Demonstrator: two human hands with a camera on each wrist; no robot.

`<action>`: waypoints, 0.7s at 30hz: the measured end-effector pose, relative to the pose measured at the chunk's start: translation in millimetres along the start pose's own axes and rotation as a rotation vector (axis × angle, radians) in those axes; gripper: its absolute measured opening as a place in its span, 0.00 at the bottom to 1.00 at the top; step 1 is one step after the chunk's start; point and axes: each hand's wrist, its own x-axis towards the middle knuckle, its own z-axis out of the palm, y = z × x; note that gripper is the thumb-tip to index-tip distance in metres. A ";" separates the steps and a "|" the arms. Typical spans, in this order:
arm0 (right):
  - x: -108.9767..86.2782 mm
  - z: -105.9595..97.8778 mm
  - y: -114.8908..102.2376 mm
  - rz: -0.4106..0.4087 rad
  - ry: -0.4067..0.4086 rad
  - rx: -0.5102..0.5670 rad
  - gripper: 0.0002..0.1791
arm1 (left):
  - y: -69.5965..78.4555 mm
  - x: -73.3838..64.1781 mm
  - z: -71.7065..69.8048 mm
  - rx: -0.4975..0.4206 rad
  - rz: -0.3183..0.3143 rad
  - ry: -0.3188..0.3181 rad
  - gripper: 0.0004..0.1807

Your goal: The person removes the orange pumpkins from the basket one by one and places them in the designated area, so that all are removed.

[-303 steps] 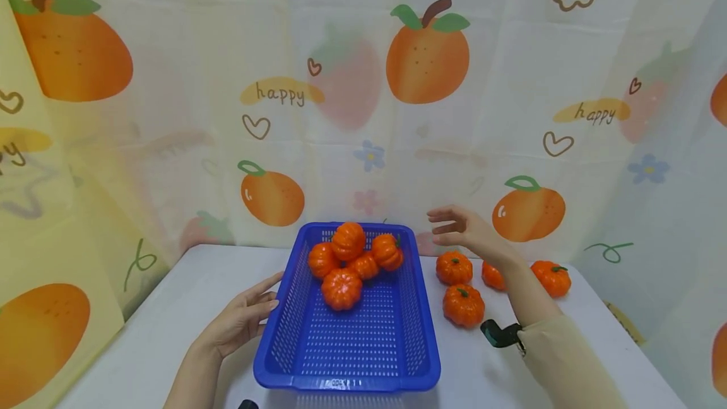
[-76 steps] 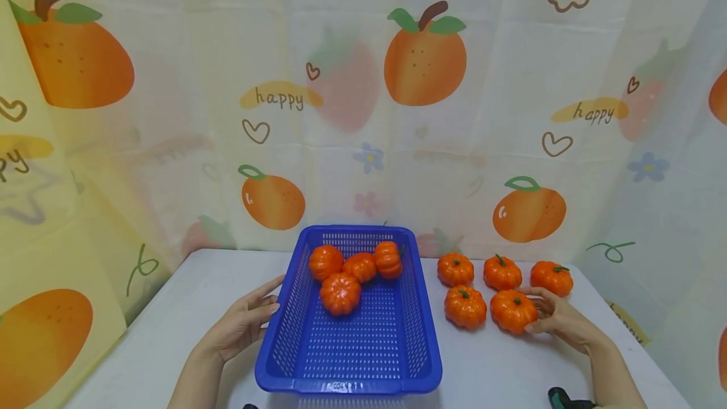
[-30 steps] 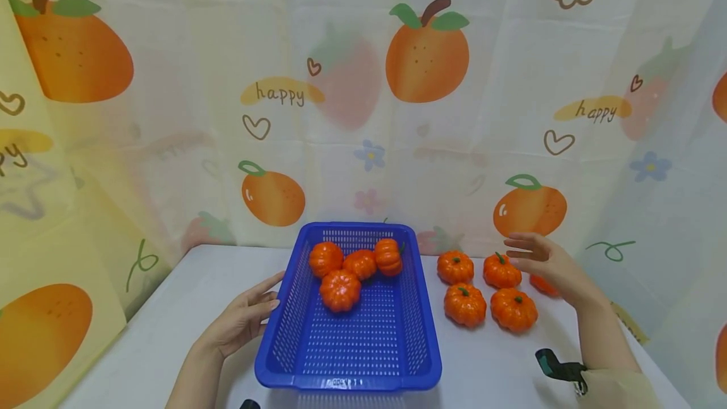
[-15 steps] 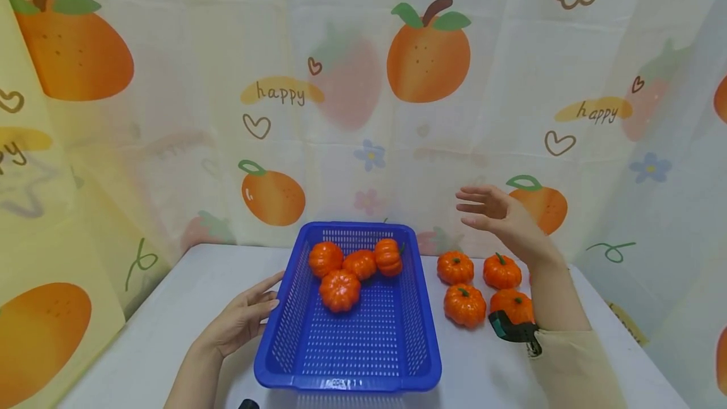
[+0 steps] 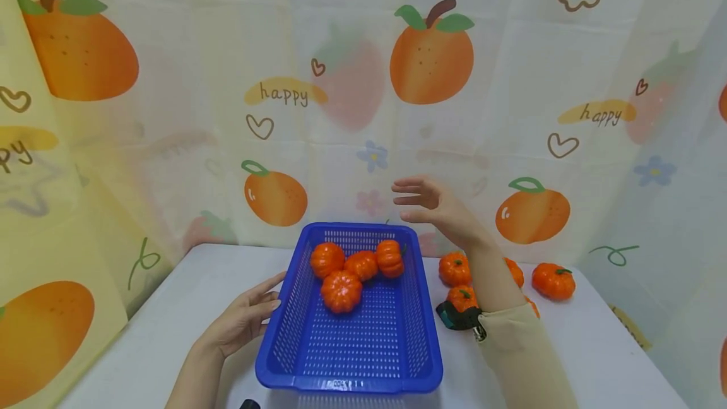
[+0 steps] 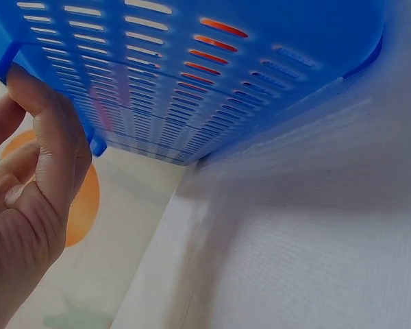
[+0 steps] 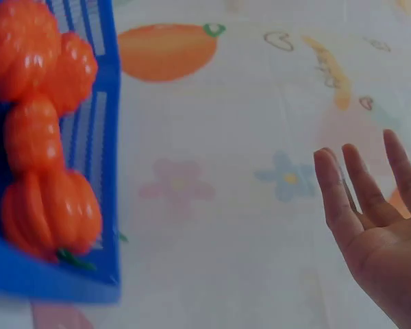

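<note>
A blue plastic basket stands in the middle of the white table, with several small orange pumpkins in its far half. My left hand holds the basket's left rim, thumb and fingertips at the edge; the left wrist view shows a bent digit meeting the rim. My right hand is raised in the air past the basket's far right corner, fingers spread and holding nothing. The right wrist view shows that hand well apart from the pumpkins in the basket.
To the basket's right, several more pumpkins sit in two rows on the table, partly hidden by my right forearm. A fruit-print curtain hangs close behind the table and along its sides.
Since the earliest frame, the top pumpkin has left the basket and one more stands on the table at right. My right hand let go there, rose and moved left; my left hand stayed.
</note>
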 end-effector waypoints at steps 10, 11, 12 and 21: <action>24.6 47.3 33.5 0.100 -0.049 0.184 0.31 | -2.6 2.3 -0.9 0.002 0.014 -0.012 0.37; 26.3 51.4 35.4 0.113 -0.049 0.184 0.32 | -2.8 2.6 -1.0 0.004 0.013 -0.011 0.37; 28.3 55.5 37.3 0.125 -0.050 0.185 0.31 | -2.7 2.7 -1.0 0.007 0.010 -0.005 0.37; 43.3 86.4 55.0 0.217 -0.068 0.181 0.32 | -1.5 1.8 -1.9 0.007 0.009 -0.001 0.37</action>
